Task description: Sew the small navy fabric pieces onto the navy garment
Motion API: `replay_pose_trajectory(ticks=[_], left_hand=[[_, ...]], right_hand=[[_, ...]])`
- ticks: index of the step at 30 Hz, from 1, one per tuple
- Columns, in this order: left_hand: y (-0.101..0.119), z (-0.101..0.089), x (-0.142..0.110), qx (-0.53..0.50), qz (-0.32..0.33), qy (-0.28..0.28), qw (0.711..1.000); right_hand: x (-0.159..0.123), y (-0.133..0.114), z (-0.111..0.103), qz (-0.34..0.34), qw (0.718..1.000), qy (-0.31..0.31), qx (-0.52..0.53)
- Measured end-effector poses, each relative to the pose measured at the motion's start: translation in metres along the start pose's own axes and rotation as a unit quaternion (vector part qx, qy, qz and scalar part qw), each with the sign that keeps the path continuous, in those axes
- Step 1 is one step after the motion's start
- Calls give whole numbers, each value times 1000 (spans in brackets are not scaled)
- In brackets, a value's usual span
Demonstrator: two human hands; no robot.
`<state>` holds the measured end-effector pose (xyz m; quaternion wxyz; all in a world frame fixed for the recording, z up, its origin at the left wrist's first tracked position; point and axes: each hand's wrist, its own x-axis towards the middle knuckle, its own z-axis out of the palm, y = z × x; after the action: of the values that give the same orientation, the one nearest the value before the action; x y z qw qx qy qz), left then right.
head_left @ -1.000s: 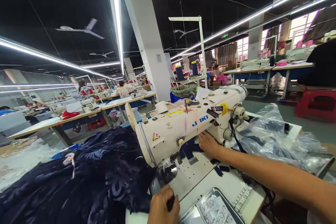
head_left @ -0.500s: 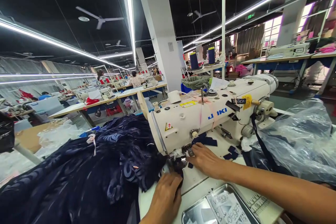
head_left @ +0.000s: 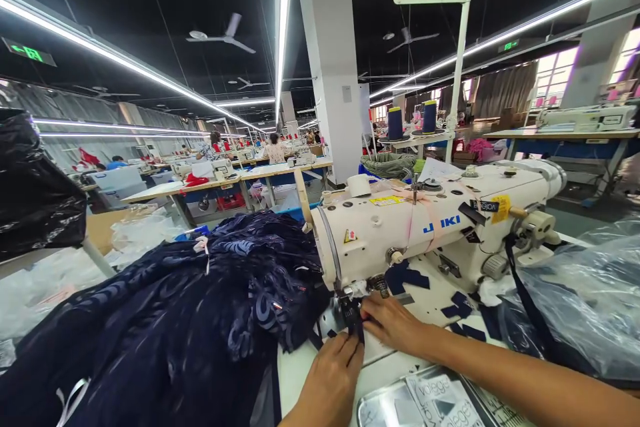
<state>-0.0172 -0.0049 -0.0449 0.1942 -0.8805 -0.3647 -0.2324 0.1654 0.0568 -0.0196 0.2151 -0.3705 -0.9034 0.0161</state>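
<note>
A white sewing machine (head_left: pixel 380 233) with blue lettering stands in front of me. Under its presser foot area lies a narrow dark fabric strip (head_left: pixel 354 321). My left hand (head_left: pixel 334 370) is closed on the near end of this strip, fingers pressed together. From the right, my right hand (head_left: pixel 395 321) pinches the strip's edge close to the needle; its fingertips are partly hidden. To the left, a big heap of navy patterned fabric (head_left: pixel 200 320) spills over the machine bed. Small navy fabric pieces (head_left: pixel 460 305) lie on the bed at right.
A metal tray (head_left: pixel 383 407) with printed labels (head_left: pixel 443 400) sits at the near edge. Clear plastic bags (head_left: pixel 590 300) bulge at right. Thread cones (head_left: pixel 395 121) stand behind the machine. A black plastic bag (head_left: pixel 35 187) hangs at left. People sit farther back.
My view has swung left. My right hand has come down from beside the needle mechanism to the strip near my left hand, which stays low by the presser foot.
</note>
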Motion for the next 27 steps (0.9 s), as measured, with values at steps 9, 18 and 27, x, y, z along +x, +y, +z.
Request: replay_pose_trajectory(ticks=[9,18,27], left_hand=[[4,-18,8,34,29,-19,999],[7,-25,18,8,-8,-134,991],[5,-32,26,-40,-44,-158,986]], right_hand=[[19,-15,-24,-17,991,-128,-17],[27,-5,-24,77,965,-184,172],[21,-3,-17,30,983,-120,133]])
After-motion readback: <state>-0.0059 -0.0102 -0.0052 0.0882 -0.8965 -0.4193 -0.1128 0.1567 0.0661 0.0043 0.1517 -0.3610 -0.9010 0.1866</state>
